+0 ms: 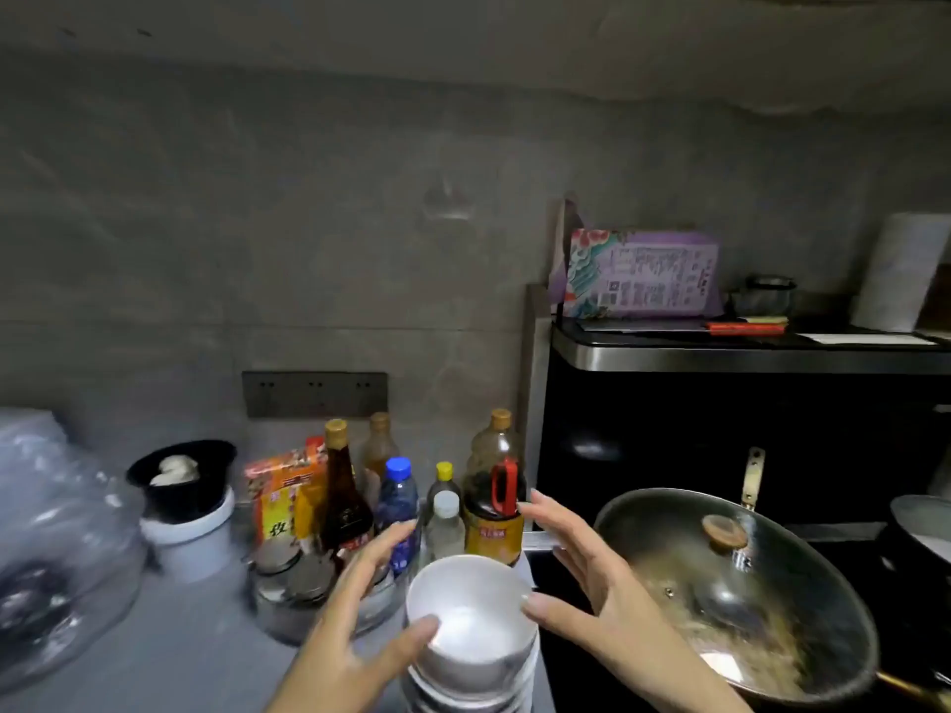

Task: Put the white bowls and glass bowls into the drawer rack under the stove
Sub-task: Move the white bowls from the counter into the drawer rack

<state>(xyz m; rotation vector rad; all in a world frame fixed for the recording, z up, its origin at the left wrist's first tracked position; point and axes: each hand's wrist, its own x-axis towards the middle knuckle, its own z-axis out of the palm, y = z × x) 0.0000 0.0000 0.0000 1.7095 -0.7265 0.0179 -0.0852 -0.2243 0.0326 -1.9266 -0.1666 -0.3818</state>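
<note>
The stacked white bowls (pixel 471 617) look like smooth, glossy ceramic, the wok lid (pixel 684 573) is clear glass with a wooden-looking knob (pixel 724 532) — the blue-capped bottle (pixel 399 501) is shiny clear plastic, the hood (pixel 720 429) glossy black under a brushed-metal strip (pixel 720 358), the countertop (pixel 180 650) matt grey

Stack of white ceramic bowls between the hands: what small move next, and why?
Probably close both hands lower around the stack of white ceramic bowls before lifting: the left hand and right hand only touch the top rim with thumbs, fingers spread.
</note>
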